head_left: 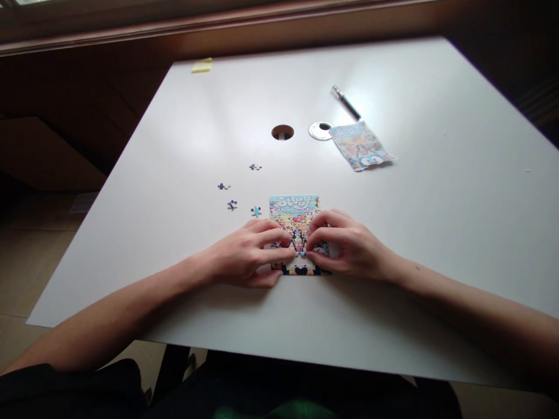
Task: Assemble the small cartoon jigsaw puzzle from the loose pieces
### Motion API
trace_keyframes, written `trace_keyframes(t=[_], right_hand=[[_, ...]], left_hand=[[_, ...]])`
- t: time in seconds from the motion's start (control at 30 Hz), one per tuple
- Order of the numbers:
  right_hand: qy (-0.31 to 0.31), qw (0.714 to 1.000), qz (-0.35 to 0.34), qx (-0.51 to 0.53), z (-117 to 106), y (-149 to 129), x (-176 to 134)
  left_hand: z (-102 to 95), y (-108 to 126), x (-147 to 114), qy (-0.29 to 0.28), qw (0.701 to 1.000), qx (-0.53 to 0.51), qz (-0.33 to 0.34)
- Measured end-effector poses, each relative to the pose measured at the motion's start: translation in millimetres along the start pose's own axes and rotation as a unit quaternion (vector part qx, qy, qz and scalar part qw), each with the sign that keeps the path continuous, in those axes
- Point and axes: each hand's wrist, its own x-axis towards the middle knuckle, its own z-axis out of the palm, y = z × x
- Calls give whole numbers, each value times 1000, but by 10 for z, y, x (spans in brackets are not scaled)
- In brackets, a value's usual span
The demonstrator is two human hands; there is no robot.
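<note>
A small, mostly assembled jigsaw puzzle point(298, 224) with a colourful cartoon picture lies flat near the front of the table. My left hand point(257, 250) rests over its left side, fingers stretched out and thumb apart at the lower edge. From the right, my right hand point(345, 241) reaches in with thumb and index finger pinched at a small light-blue puzzle piece point(301, 254). The left fingertips touch the puzzle close to that piece. Part of the picture is hidden under both hands.
Several loose puzzle pieces point(255, 211) lie left of the puzzle. A crumpled picture sheet point(361, 145) overlaps a round grommet cover point(318, 131) beside a cable hole point(282, 132). Farther back are a dark pen point(346, 103) and a yellow sticky note point(201, 65) on the white table point(437, 174).
</note>
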Motion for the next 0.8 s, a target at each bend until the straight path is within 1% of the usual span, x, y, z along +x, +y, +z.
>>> trace_keyframes(t=[0.07, 0.17, 0.27, 0.4, 0.5, 0.63, 0.7, 0.73, 0.8], right_hand=[[-3, 1000, 3, 14, -18, -14, -8], [18, 999, 7, 27, -38, -24, -29], [23, 999, -30, 3, -44, -18, -48], [-4, 991, -93, -99, -63, -34, -58], [-32, 982, -106, -150, -84, -65, -63], [-66, 980, -112, -151, -78, -64, -77], [-61, 981, -114, -142, -54, -39, -83], [-55, 982, -114, -141, -39, -25, -84], [-45, 983, -116, -138, -10, -4, -86]], left_hand=[[2, -1, -1, -5, 1000, 4, -4], [-1, 5, 5, -11, 1000, 7, -9], [-9, 17, 13, -18, 1000, 14, -12], [-9, 32, 11, -21, 999, 21, -18], [-8, 41, 3, -31, 999, 27, -30], [-13, 67, 10, -49, 997, 29, -56], [-16, 78, 18, -59, 996, 26, -61], [-21, 79, 19, -58, 996, 24, -59], [-53, 58, 11, -31, 998, 14, -54]])
